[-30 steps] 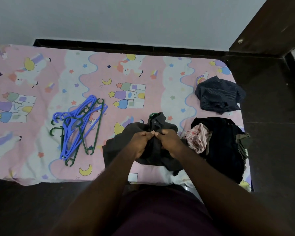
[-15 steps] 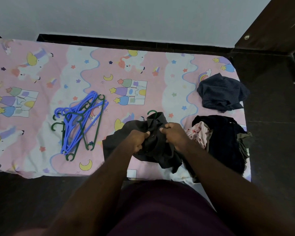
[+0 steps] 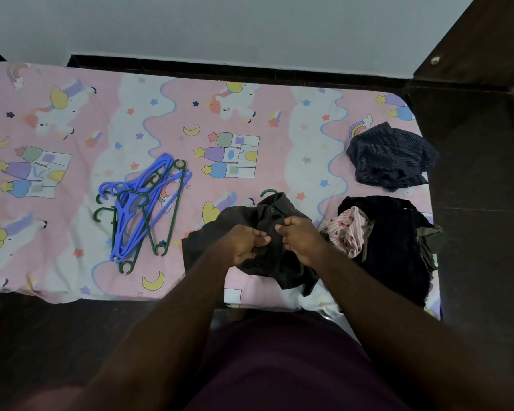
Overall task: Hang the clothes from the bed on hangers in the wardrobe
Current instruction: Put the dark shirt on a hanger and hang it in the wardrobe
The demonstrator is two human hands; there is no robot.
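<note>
A dark grey collared shirt (image 3: 272, 213) lies on the bed (image 3: 72, 262) near its front edge, with the green hook of a hanger (image 3: 269, 193) sticking out above the collar. My left hand (image 3: 245, 243) and my right hand (image 3: 301, 240) both pinch the shirt's front just below the collar, fingertips close together. A heap of blue and green hangers (image 3: 144, 207) lies on the sheet to the left. A pile of dark clothes with a pink striped piece (image 3: 383, 241) lies at the right, and a navy garment (image 3: 390, 157) sits behind it.
A white wall runs behind the bed. A dark wooden panel (image 3: 472, 40) stands at the upper right, with dark floor (image 3: 481, 232) to the right of the bed and in front of it.
My two hands have kept working at the shirt's front, parting a little and closing again. The camera has tilted slightly; the shirt and hangers lie where they were.
</note>
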